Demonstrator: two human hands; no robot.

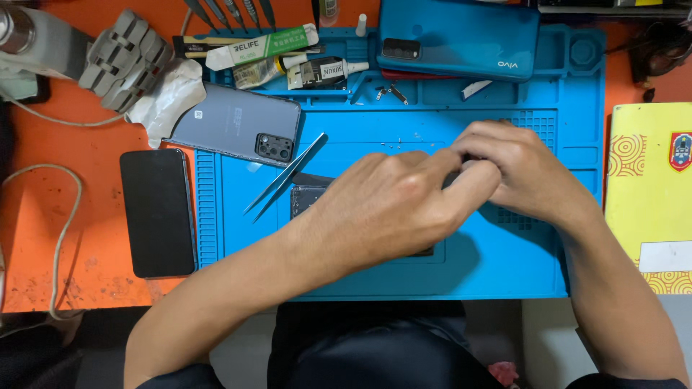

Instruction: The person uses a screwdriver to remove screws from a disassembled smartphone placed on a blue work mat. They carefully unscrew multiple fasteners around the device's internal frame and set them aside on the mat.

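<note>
Fingers of both my hands meet over the middle of the blue mat (504, 274), my left hand (389, 205) curled with its thumb pushed against my right hand (515, 169), and whatever small part is pinched there is hidden — I cannot tell what it is or how tightly either hand has it. Under my left palm lies a dark opened phone (306, 196), only its corner showing, flat on the mat. I judge it light, stiff and fragile, with thin edges and bare insides, so I would take it by the long sides and keep off the middle. Tweezers (287, 175) lie just beside that corner, tips toward the mat's ribbed edge. A grey back cover (234, 122) rests half on the mat, a black phone (157, 212) lies face down on the orange table (94, 144), and a teal back cover (461, 36) sits at the far edge near glue tubes (288, 57). The mat looks grippy and tiny screws (389, 142) are scattered on it — little spare room.
</note>
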